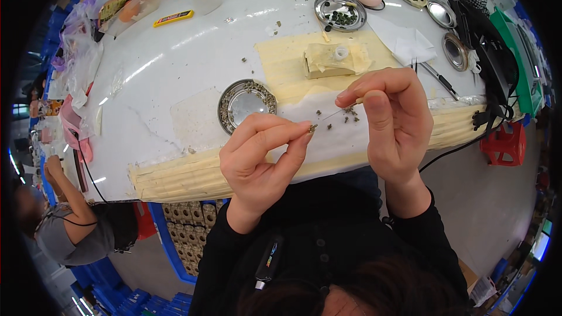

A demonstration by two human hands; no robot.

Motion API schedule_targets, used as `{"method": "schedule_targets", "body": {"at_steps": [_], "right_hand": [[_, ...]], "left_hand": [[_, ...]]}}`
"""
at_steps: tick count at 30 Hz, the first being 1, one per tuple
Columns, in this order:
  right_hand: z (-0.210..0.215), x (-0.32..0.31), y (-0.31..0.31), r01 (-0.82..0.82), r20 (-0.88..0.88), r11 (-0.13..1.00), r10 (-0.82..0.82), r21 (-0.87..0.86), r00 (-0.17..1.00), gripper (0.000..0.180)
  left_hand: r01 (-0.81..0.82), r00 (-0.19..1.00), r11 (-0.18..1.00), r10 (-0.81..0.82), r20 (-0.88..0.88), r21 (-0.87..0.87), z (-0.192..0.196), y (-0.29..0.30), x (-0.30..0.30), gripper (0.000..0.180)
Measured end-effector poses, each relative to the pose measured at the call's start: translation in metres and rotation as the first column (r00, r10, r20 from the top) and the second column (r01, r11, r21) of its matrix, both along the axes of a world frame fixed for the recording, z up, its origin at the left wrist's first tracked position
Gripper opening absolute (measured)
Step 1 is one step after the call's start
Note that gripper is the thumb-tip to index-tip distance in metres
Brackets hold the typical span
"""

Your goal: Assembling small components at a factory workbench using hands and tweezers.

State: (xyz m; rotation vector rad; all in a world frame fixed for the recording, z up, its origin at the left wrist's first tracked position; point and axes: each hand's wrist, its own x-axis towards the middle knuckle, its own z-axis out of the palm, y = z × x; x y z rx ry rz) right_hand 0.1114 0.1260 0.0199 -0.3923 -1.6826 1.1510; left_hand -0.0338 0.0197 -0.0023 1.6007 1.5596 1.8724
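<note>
My left hand [260, 155] is closed, pinching a small dark metallic piece [312, 129] between thumb and forefinger. In my right hand [395, 123] is a thin needle tool [331, 116] with a light yellowish handle, gripped between thumb and forefinger. The needle's tip points at the small piece; whether they touch I cannot tell. Beneath my hands, several similar small pieces [346, 118] lie scattered on a white sheet [301, 111]. Just beyond my left hand, a round metal dish [221, 111] holds many more of them around its inner edge.
A yellow-taped block [322, 73] bears a small white cup [341, 52]. Behind it stands a metal dish [319, 9] with dark green pieces. Tweezers [440, 79] lie at the right, a yellow packet [173, 19] at the far left. Another person [73, 228] sits at the left.
</note>
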Motion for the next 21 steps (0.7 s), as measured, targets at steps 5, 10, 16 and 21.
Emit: {"method": "schedule_targets", "body": {"at_steps": [5, 10, 16, 21], "right_hand": [[0.006, 0.0, 0.028, 0.343, 0.057, 0.877, -0.382, 0.336, 0.922, 0.009], [0.005, -0.011, 0.051, 0.369, 0.107, 0.683, -0.547, 0.63, 0.831, 0.007], [0.0, -0.005, 0.049, 0.341, 0.259, 0.716, -0.586, 0.609, 0.768, 0.015], [0.005, 0.043, 0.069, 0.363, 0.359, 0.634, -0.724, 0.683, 0.589, 0.014]], "left_hand": [[-0.013, 1.0, 1.0, 0.013, -0.004, 0.011, -0.001, -0.001, 0.0, 0.023], [-0.012, 1.0, 1.0, 0.012, -0.001, 0.008, -0.001, 0.0, 0.002, 0.022], [-0.01, 1.0, 1.0, 0.01, -0.002, 0.001, -0.002, -0.001, 0.001, 0.022], [0.012, 0.998, 1.0, -0.012, 0.062, -0.003, -0.004, -0.001, 0.002, 0.021]]}}
